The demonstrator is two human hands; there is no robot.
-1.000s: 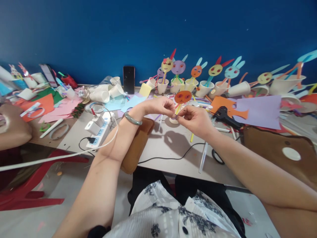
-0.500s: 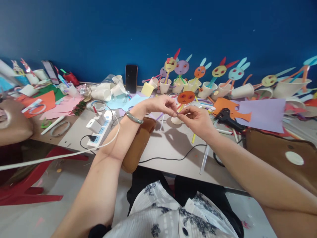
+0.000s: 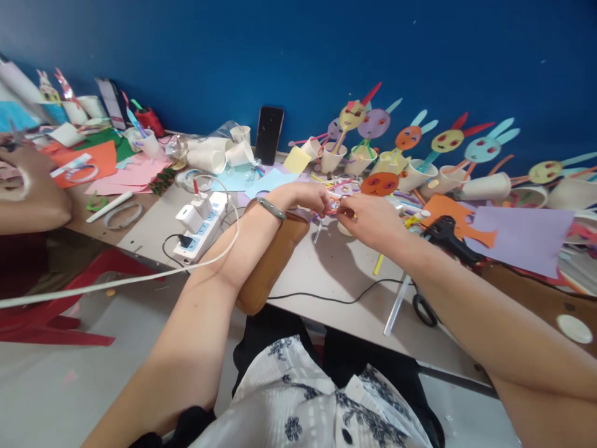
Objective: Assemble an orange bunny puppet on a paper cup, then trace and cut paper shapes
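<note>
Head view, left hand [image 3: 317, 199]: centre of the frame, fingertips turned toward the other hand; blurred, cannot tell whether clamped on anything;
Right hand [image 3: 373, 214]: just right of centre, thumb and forefinger near each other; grip likewise cannot be told;
Orange face disc [image 3: 380, 184]: just above the right hand; knuckles should clear it;
Paper cup [image 3: 345, 230]: partly hidden below that hand; avoid nudging;
Glue gun [image 3: 450, 238]: right of centre; best left undisturbed;
Recommendation: steady wrists, light fingertip pressure.

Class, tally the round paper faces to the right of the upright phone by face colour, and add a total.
Yellow faces: 3
Purple faces: 2 (the smaller one partly hidden)
Orange faces: 2
Light blue face: 1
Total: 8
</note>
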